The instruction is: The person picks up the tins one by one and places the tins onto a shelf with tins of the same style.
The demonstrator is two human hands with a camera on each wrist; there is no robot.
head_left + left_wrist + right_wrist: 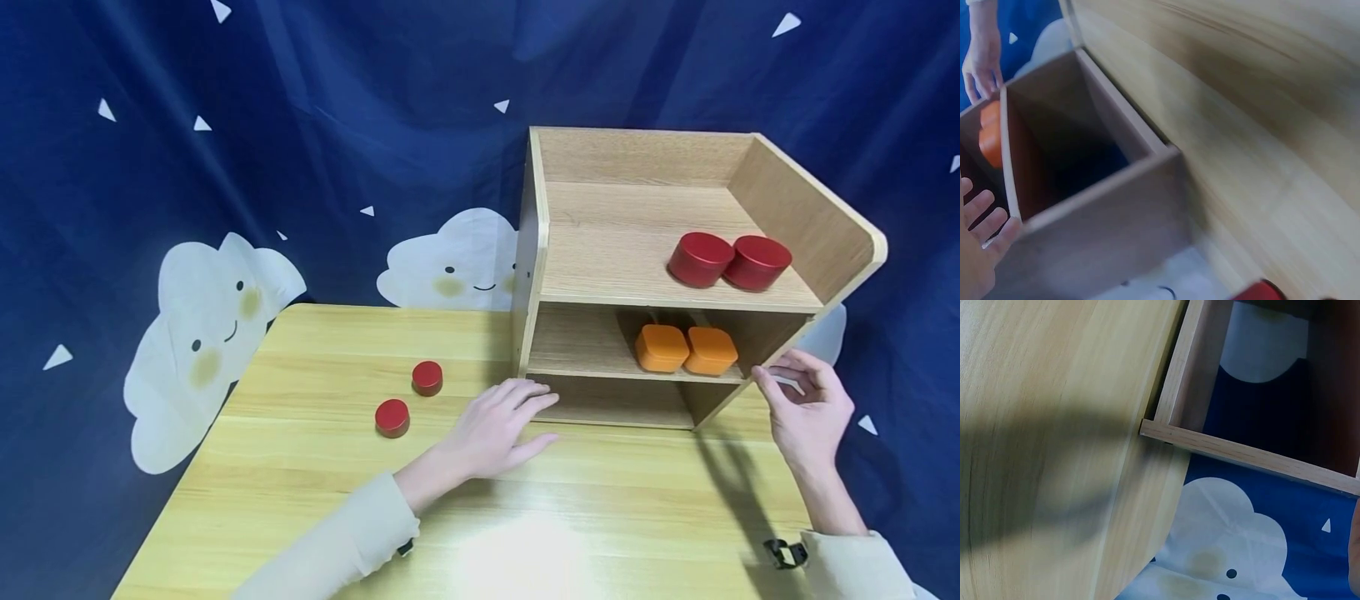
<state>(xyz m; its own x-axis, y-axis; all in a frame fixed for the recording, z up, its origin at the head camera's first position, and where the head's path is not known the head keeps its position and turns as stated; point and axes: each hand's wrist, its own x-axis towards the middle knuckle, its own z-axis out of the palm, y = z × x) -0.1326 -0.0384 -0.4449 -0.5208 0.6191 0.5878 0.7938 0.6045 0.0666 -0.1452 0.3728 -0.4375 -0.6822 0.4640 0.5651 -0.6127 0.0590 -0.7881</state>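
A wooden shelf unit (637, 217) stands on the table. My left hand (491, 429) is at its front left edge, fingers extended and thumb apart; in the left wrist view the same hand (979, 244) shows spread fingers with nothing between them. Beside the right side panel (817, 208) is my right hand (813, 408), fingers loosely bent and thumb tip right at the panel's front edge. Two red round tins (701, 260) sit together on the top level. Below them, two orange rounded-square boxes (662, 348) stand side by side on the middle level.
Two smaller red round tins, one nearer (392, 418) and one farther back (427, 378), lie on the wooden table (315, 367) left of the unit. Behind hangs a dark blue curtain (337, 125) with clouds. A small black item (786, 553) shows by the right sleeve.
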